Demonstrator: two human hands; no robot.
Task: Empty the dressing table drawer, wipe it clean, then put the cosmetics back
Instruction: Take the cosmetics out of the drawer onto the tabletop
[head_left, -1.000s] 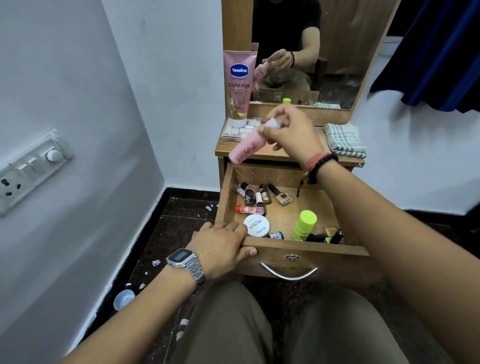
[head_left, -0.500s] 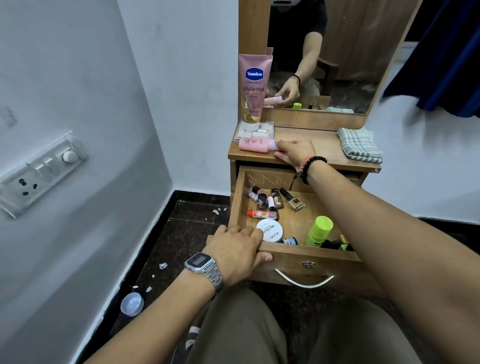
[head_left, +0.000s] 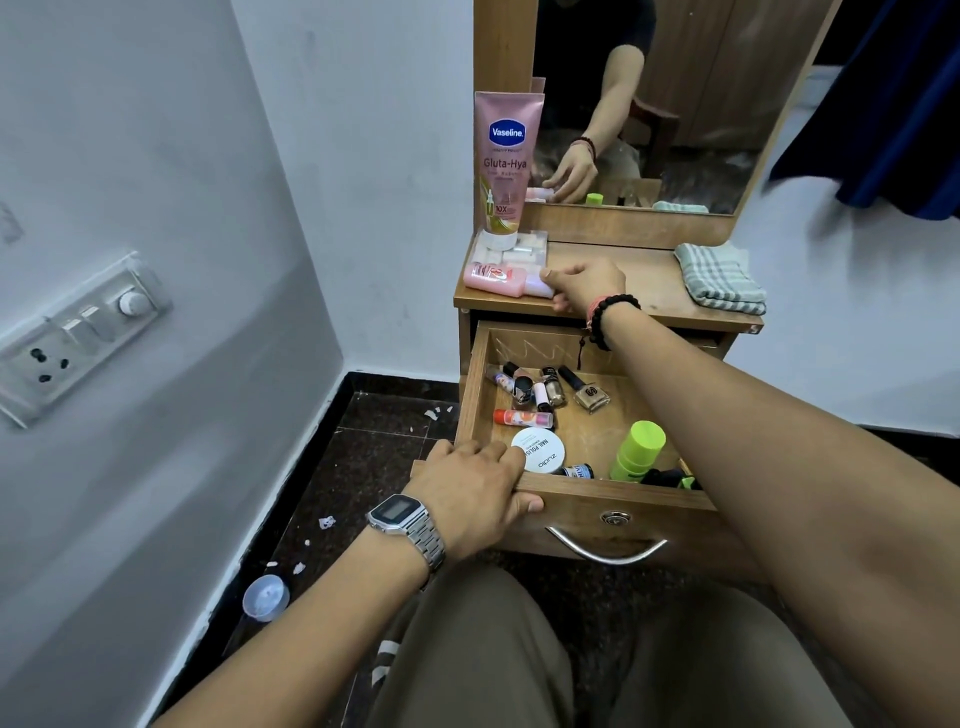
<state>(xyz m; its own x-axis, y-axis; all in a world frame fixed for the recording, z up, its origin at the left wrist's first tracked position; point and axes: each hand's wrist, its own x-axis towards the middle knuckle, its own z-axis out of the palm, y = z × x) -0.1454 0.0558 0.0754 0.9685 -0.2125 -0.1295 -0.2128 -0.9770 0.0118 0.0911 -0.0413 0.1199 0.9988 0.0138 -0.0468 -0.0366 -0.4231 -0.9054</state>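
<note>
The wooden drawer (head_left: 613, 496) of the dressing table stands pulled open. My left hand (head_left: 472, 493) grips its front edge at the left corner. Inside lie several nail polish bottles (head_left: 550, 389), an orange tube (head_left: 522, 418), a white round jar (head_left: 537, 451) and a lime green bottle (head_left: 639, 449). My right hand (head_left: 584, 283) reaches over the drawer to the table top and holds the capped end of a small pink bottle (head_left: 493, 275), which lies on its side. Behind that bottle a tall pink Vaseline tube (head_left: 506, 161) stands on its cap against a clear box (head_left: 524, 249).
A folded checked cloth (head_left: 722, 280) lies on the right of the table top, below the mirror (head_left: 675, 104). A white wall with a socket panel (head_left: 78, 332) runs close along the left. A pale plastic cap (head_left: 266, 597) and paper scraps lie on the dark floor.
My right hand carried the pink bottle from mid-air down onto the table top and laid it on its side. The left hand has stayed on the drawer's edge.
</note>
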